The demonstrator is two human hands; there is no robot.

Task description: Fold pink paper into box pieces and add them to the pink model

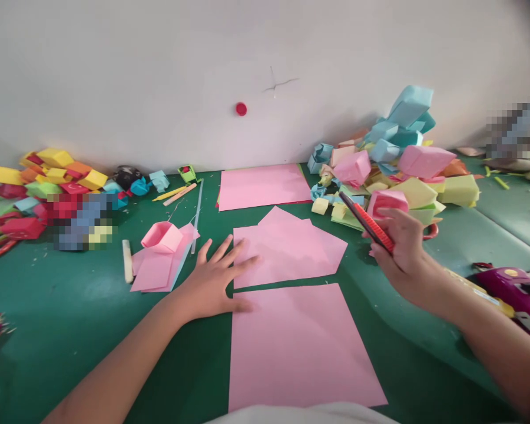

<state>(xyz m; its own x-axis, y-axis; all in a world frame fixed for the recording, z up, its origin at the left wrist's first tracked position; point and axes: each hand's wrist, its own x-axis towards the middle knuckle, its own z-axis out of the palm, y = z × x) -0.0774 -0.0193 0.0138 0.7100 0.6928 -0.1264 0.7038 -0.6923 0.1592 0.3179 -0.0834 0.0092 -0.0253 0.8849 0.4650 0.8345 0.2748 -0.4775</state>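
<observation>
The left hand (214, 288) lay spread wide, gripping nothing, its fingers on the left edge of the overlapping pink pieces (295, 253) mid-tabletop (185, 365) and its thumb over the far left corner of the nearer pink sheet (300, 353), which reached toward the tabletop's near edge. The right hand (404, 253) was closed around a red-and-black tool (366, 221), probably a cutter, held up right of the pieces, before a heap of folded paper (384, 153) by the far edge. Good handling likely called for flat, even pressure, with fingertips well clear of any blade.
</observation>
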